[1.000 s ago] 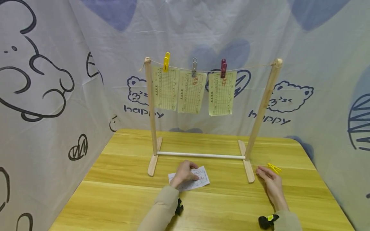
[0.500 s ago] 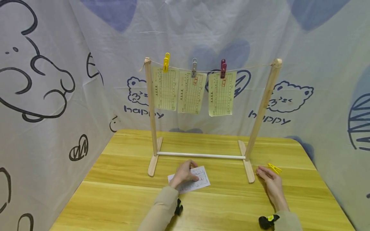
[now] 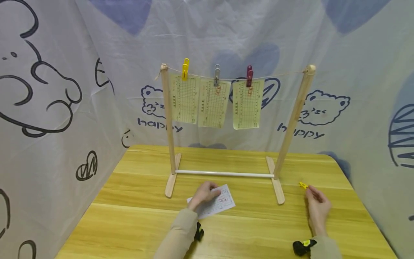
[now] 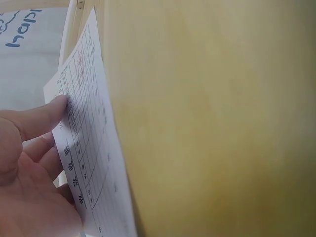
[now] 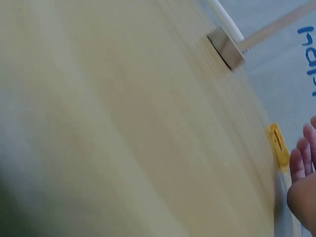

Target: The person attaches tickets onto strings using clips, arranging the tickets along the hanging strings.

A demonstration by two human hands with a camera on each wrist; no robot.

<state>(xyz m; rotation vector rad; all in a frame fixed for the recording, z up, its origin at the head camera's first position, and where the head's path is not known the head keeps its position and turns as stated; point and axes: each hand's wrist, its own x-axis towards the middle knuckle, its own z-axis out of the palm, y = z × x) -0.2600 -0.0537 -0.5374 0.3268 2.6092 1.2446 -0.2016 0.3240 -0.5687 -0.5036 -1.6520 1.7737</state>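
My left hand [image 3: 204,194] holds a white printed receipt slip [image 3: 225,202] low over the table. In the left wrist view the thumb lies on the printed face of the slip [image 4: 94,143], the other fingers behind it, and the sheet is tilted up. Over on the right, my right hand [image 3: 318,207] pinches a yellow clothespin [image 3: 303,185] by its near end, the far end sticking out past the fingertips. In the right wrist view the clothespin [image 5: 279,145] shows at the right edge, next to the fingers [image 5: 297,165].
A wooden frame with a post [image 3: 295,118] at each side carries a string. Three yellowish slips hang there from a yellow clothespin [image 3: 185,70], a grey clothespin [image 3: 217,76] and a dark red clothespin [image 3: 249,76]. A white rod [image 3: 223,174] joins the frame's feet.
My right hand has moved right to the yellow clothespin and taken hold of its near end. The left hand has shifted slightly on the slip, showing more of its printed face.
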